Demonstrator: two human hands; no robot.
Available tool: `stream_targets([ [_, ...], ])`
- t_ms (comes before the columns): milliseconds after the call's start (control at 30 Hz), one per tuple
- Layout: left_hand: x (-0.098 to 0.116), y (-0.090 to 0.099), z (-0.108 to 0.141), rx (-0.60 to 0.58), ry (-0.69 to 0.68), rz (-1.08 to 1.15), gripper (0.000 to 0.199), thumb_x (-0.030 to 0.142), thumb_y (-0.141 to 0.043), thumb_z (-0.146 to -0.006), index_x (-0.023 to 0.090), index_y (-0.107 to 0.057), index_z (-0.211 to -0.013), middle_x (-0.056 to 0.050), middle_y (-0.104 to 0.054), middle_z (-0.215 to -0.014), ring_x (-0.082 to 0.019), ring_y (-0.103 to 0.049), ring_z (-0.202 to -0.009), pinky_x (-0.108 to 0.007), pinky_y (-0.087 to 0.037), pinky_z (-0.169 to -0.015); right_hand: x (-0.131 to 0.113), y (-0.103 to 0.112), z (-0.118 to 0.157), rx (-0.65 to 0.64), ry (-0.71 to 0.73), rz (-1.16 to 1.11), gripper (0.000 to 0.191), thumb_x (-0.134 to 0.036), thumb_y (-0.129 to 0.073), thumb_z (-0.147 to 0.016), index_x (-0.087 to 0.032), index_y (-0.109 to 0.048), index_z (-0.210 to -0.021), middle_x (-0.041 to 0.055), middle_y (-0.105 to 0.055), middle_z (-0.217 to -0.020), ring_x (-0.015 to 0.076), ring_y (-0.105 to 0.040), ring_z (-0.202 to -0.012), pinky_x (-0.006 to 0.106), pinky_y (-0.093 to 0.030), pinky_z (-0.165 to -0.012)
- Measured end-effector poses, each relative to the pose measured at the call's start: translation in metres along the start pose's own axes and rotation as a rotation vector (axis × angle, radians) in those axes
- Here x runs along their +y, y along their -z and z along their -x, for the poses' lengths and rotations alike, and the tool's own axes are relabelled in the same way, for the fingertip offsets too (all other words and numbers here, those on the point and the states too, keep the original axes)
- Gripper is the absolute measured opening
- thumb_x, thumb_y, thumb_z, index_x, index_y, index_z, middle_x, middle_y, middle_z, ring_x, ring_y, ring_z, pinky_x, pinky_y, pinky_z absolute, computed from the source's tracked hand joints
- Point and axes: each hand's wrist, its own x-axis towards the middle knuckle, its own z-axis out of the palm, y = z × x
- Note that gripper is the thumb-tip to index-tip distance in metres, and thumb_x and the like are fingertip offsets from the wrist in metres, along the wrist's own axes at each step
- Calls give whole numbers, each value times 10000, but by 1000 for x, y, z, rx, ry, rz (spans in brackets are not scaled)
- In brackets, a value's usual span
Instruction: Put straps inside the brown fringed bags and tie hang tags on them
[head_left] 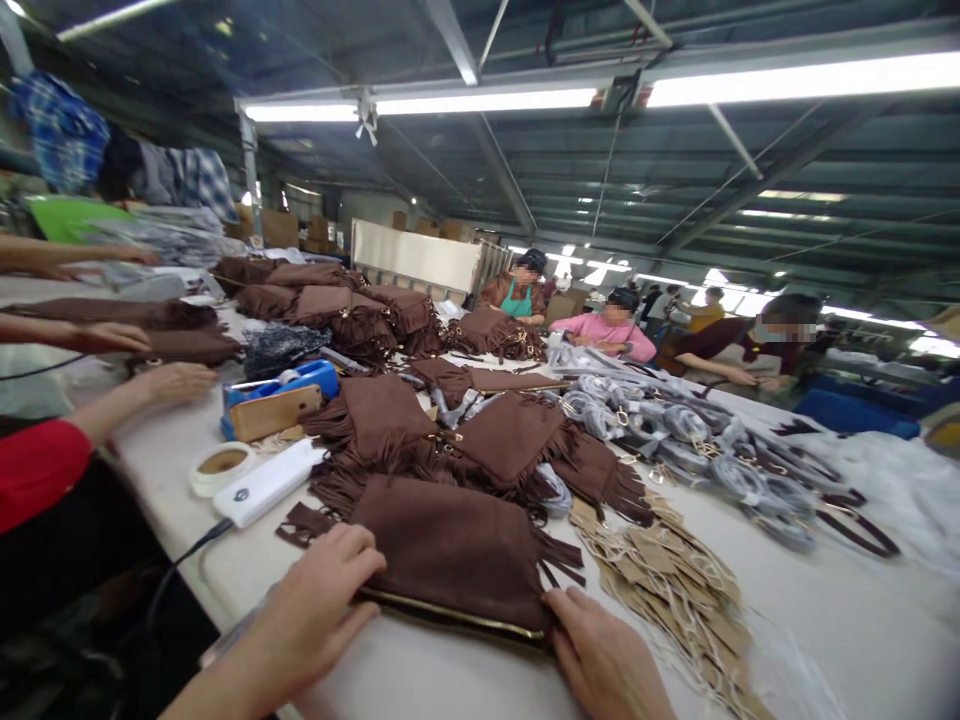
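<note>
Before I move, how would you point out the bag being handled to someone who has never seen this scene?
Start at the pale worktable and look to its near side, where the left hand and right hand reach in. Between them lies a dark brown fringed bag, gold zipper along its near edge. Unlike the brown bags behind it, it has both hands on it.
</note>
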Motion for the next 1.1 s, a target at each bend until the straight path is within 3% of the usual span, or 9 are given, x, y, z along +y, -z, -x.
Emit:
stream_targets([
  [133, 21, -22, -27, -121, -96, -147, 153, 65, -576, -804, 195, -610, -878, -56, -630, -1020, -254, -547, -947, -379, -434, -833, -17, 17, 1, 163, 154, -64, 327, -33, -468, -769, -233, -613, -984, 92, -665, -1036, 252, -634, -926, 356, -509, -796],
  [233, 12, -26, -40, -140, -177, -183, 168, 49, -504, -870, 189, -586, -825, -39, -642, -916, -215, -569, -857, -322, -435, -752, -42, 14, 1, 96, 338, -213, 271, -35, -429, -842, -235, -593, -924, 40, -693, -923, 180, -656, -821, 253, -533, -724],
  [333, 9, -12, -49, -76, -168, -84, 180, 100, -474, -918, 194, -561, -792, -18, -617, -855, -177, -576, -802, -275, -421, -703, -69, 6, -8, 56, 477, -321, 382, -17, -435, -831, -222, -590, -1113, 57, -718, -1095, 166, -679, -965, 209, -551, -804],
  [433, 18, 8, -59, 22, -134, 26, 206, 122, -450, -933, 196, -555, -771, -3, -590, -832, -154, -572, -775, -253, -410, -690, -86, 6, -26, 21, 432, -294, 516, -47, -487, -816, -145, -527, -1321, 147, -627, -1314, 250, -616, -1169, 325, -522, -970],
  [600, 29, 21, -69, 126, -89, 4, 224, 136, -455, -940, 191, -553, -746, -6, -582, -824, -163, -564, -771, -269, -391, -689, -89, 12, -45, -262, 209, -258, 243, -158, -570, -855, -215, -691, -1058, 99, -693, -1185, 256, -690, -998, 347, -555, -875],
  [700, 25, 13, -67, 143, -84, 6, 233, 123, -442, -941, 193, -539, -740, -1, -569, -811, -158, -558, -757, -265, -384, -675, -84, 2, -42, -199, 239, -238, 263, -117, -581, -820, -223, -661, -1048, 68, -709, -1103, 222, -689, -924, 297, -544, -803],
  [867, 20, 6, -64, 200, -62, 115, 223, 166, -410, -951, 206, -520, -762, 0, -567, -811, -162, -561, -770, -265, -398, -692, -82, -20, -39, 156, 449, -124, 102, -125, -585, -803, -224, -598, -826, 37, -696, -911, 205, -637, -756, 284, -485, -655],
  [967, 22, 13, -67, 190, -44, 177, 246, 204, -388, -959, 208, -496, -737, -6, -563, -797, -168, -558, -764, -267, -408, -688, -88, -21, -42, 73, 437, -185, 130, -124, -572, -810, -228, -601, -883, 5, -673, -801, 178, -627, -693, 253, -480, -611],
  [1100, 22, 21, -71, 197, -23, 205, 253, 219, -387, -956, 209, -480, -722, -10, -569, -792, -172, -554, -761, -271, -404, -684, -87, -14, -49, -109, 428, -310, 368, -160, -582, -818, -197, -598, -1184, 67, -696, -1140, 203, -676, -958, 243, -537, -824],
])
